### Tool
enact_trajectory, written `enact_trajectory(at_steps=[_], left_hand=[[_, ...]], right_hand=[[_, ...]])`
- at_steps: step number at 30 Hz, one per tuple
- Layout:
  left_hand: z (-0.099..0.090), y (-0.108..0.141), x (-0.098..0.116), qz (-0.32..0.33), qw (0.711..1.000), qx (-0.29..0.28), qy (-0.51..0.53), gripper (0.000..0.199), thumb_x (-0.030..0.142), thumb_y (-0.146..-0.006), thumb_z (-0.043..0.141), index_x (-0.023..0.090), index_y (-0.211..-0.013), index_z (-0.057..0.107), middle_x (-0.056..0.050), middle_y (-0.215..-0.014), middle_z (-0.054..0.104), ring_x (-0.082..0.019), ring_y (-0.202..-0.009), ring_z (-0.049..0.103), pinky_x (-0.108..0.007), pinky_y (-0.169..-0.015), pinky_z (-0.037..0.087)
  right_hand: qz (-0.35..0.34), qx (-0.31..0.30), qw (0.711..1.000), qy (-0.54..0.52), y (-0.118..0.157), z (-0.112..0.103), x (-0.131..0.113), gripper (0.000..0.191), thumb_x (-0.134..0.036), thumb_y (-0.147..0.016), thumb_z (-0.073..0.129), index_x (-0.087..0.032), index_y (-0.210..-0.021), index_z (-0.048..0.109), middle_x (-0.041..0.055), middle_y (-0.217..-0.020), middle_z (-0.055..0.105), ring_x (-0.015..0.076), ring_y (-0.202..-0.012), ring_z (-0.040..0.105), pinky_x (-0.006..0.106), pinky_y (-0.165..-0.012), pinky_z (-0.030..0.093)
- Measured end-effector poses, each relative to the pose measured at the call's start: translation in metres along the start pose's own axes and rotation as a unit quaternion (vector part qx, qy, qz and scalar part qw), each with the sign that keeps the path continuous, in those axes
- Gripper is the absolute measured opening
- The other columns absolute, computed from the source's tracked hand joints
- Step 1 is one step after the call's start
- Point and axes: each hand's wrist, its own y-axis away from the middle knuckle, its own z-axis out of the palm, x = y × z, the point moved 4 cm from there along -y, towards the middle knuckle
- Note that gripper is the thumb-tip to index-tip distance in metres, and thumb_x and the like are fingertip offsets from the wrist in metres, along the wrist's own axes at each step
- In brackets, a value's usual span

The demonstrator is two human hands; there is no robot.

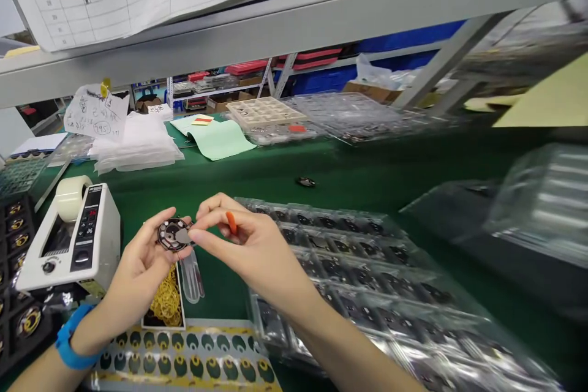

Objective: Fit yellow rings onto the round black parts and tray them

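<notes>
Head view: round black part [167,235] at 8 o'clock, held in left hand [142,260] fingers. Right hand [248,239] narrow, pinching grey disc [182,236] at part's 3 o'clock side; contact unclear. Orange piece [231,222] among right fingers. From part: tape dispenser [103,226], 9 o'clock; yellow bands [168,300], 6.

On the table [275,171], a disc [168,226] sits in the left hand [142,269], a thin piece [182,237] against it at the fingertips of the right hand [250,239]; the tape dispenser [110,220] stands left of the left hand, a tape roll [72,196] on it; rubber bands [168,303] lie in a box, a sticker sheet [184,364] before it; right of both spreads a parts tray [452,313]; behind this lies a loose part [305,182]; farther back are paper sheets [138,144], left of a compartment tray [266,111].
</notes>
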Motion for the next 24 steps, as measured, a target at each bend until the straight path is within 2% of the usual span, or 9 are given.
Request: enact_trajectory(at_steps=[4, 9, 14, 20, 24], left_hand=[[0.005, 0.002, 0.001, 0.003, 1.0, -0.001, -0.019, 0.036, 0.016, -0.092, 0.057, 0.026, -0.126, 0.059, -0.005, -0.129, 0.064, -0.021, -0.119, 0.061, -0.032, -0.099, 0.055], [0.007, 0.004, 0.003, -0.01, 0.998, 0.01, -0.058, 0.042, 0.012, -0.089, 0.055, 0.022, -0.129, 0.055, -0.007, -0.132, 0.062, -0.022, -0.116, 0.064, -0.035, -0.102, 0.053], [0.007, 0.005, 0.0, -0.014, 0.997, 0.01, -0.078, 0.044, 0.011, -0.088, 0.055, 0.022, -0.131, 0.056, -0.007, -0.135, 0.059, -0.023, -0.111, 0.066, -0.037, -0.101, 0.053], [0.009, 0.005, -0.002, -0.001, 0.996, 0.012, -0.09, 0.043, 0.009, -0.086, 0.054, 0.022, -0.127, 0.057, -0.007, -0.131, 0.062, -0.019, -0.109, 0.067, -0.029, -0.098, 0.055], [0.01, 0.004, -0.002, 0.018, 0.995, 0.029, -0.094, 0.039, 0.009, -0.084, 0.057, 0.022, -0.12, 0.059, -0.007, -0.118, 0.068, -0.014, -0.092, 0.07, -0.023, -0.086, 0.058]], right_hand=[[0.015, -0.005, 1.0, -0.01, 0.001, 0.002, 0.001, 0.014, -0.02, -0.079, 0.064, -0.02, -0.065, 0.065, 0.0017, -0.081, 0.056, 0.0118, -0.071, 0.055, 0.024, -0.059, 0.045], [-0.007, -0.004, 1.0, 0.01, 0.002, 0.003, -0.001, 0.016, -0.019, -0.08, 0.064, -0.02, -0.064, 0.064, 0.0009, -0.079, 0.057, 0.0103, -0.065, 0.054, 0.023, -0.057, 0.047], [-0.027, 0.02, 0.998, 0.062, 0.005, 0.004, -0.003, 0.015, -0.015, -0.08, 0.065, -0.02, -0.065, 0.065, 0.001, -0.077, 0.06, 0.012, -0.068, 0.056, 0.025, -0.06, 0.049], [-0.07, 0.063, 0.99, 0.106, 0.011, 0.01, -0.003, 0.015, -0.01, -0.08, 0.062, -0.019, -0.067, 0.062, 0.0011, -0.078, 0.062, 0.0127, -0.072, 0.059, 0.025, -0.062, 0.049], [-0.09, 0.069, 0.985, 0.132, 0.013, 0.014, -0.003, 0.015, -0.01, -0.08, 0.061, -0.019, -0.069, 0.061, 0.0014, -0.078, 0.062, 0.0137, -0.072, 0.061, 0.026, -0.063, 0.049]])
